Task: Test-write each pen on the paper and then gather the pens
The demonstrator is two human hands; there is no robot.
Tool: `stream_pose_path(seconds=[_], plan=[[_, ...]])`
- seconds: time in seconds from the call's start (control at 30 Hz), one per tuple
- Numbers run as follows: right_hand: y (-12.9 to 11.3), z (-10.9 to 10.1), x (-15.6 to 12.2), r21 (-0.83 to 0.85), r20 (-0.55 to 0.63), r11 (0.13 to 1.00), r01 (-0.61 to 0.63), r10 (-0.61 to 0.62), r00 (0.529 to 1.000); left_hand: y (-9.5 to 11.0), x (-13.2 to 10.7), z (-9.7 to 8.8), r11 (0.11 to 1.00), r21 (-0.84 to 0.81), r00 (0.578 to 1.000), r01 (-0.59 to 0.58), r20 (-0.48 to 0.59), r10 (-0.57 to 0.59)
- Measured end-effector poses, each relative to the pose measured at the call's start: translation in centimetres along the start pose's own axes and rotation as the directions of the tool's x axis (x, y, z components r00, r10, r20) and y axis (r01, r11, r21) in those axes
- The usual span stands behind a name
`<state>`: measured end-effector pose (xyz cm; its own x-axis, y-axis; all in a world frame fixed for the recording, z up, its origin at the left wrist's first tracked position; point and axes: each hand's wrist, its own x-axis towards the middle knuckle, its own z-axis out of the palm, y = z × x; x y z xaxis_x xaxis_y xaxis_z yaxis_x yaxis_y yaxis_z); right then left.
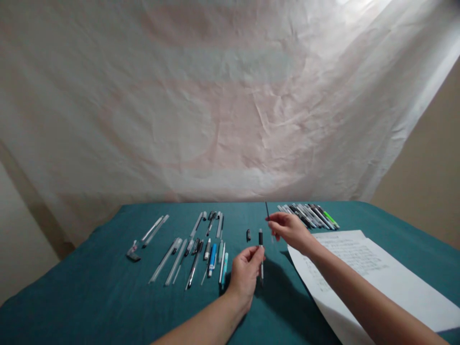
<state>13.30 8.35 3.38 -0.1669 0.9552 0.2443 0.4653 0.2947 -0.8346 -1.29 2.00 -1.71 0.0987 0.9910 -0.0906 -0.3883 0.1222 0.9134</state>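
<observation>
My left hand [245,272] is closed around a slim pen [261,238], held upright with its black section at the top and its lower end below my fingers. Higher and to the right, my right hand [290,231] pinches a thin pen refill [267,209]. Its dark end points up, and a pale length shows faintly under the fingers. On the cloth just left of the held pen lies a small black pen cap [248,235]. The refill and the pen are apart.
A teal cloth [118,302] covers the table. Several pens and pen parts, including a blue pen [212,257], lie left of my hands. A row of pens [309,216] lies at the back right. Written paper sheets [381,273] lie under my right forearm. A dark small item [133,253] sits far left.
</observation>
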Motion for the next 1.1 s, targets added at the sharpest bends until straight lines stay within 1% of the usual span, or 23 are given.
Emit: stream_pose_path(seconds=[0.03,0.07,0.13,0.2,0.33,0.53,0.7,0.9,1.0,1.1], plan=[[-0.6,-0.4,0.1,0.141,-0.044,0.989,0.033,-0.027,0.999,0.0,0.0,0.0,1.0,0.007,1.0,-0.005,0.006,0.005],[-1.2,-0.8,0.0,0.229,-0.084,0.971,0.067,-0.049,0.995,-0.1,0.0,0.0,1.0,0.012,1.0,-0.011,0.009,0.011],[-2.0,-1.4,-0.1,0.315,-0.128,0.942,0.114,-0.077,0.989,-0.2,0.0,-0.1,1.0,0.016,1.0,-0.023,0.011,0.023],[-2.3,-1.6,-0.2,0.345,-0.138,0.93,0.127,-0.083,0.987,-0.3,0.1,-0.2,0.999,0.018,0.999,-0.031,0.008,0.031],[-2.2,-1.5,-0.3,0.363,-0.154,0.921,0.142,-0.091,0.984,-0.3,0.1,-0.2,0.999,0.024,0.999,-0.038,0.008,0.038],[-2.2,-1.2,-0.2,0.392,-0.117,0.913,0.111,-0.07,0.991,-0.1,-0.1,-0.1,0.997,0.039,0.998,-0.06,0.004,0.06],[-2.5,-1.3,-0.4,0.376,-0.103,0.919,0.12,-0.088,0.991,-0.2,-0.2,-0.1,0.997,0.044,0.998,-0.059,0.005,0.059],[-2.6,-1.5,-0.4,0.364,-0.066,0.922,0.131,-0.115,0.991,-0.1,-0.2,-0.1,0.997,0.057,0.999,-0.046,-0.016,0.047],[-2.6,-1.2,-0.5,0.361,-0.039,0.926,0.109,-0.102,0.994,-0.1,-0.1,-0.2,0.996,0.073,0.999,-0.047,-0.003,0.047],[-2.5,-0.8,-0.6,0.341,0.021,0.937,0.076,-0.088,0.996,-0.3,0.0,-0.3,0.995,0.079,0.998,-0.059,0.006,0.059]])
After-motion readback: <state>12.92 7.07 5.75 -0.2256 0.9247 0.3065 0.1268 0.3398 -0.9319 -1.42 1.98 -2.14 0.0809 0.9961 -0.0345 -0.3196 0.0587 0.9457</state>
